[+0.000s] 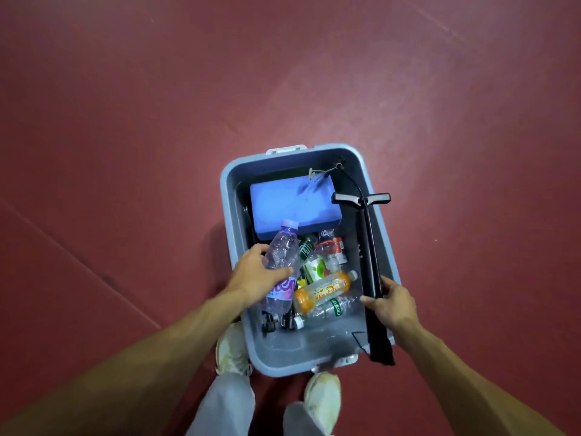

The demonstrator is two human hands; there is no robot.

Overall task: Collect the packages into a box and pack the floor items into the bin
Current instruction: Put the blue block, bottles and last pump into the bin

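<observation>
Above the grey-blue plastic bin (227,196), my left hand (254,275) grasps a clear purple-capped bottle (281,262) (label purple); my right hand (391,302) clasps a black T-handled pump (367,247).

A dark red floor (125,121), crossed by faint seam lines, carries a grey-blue plastic bin (224,196) that seems to sit flat on it, with a person's two pale shoes (323,394) planted just beside the bin's near end.
</observation>
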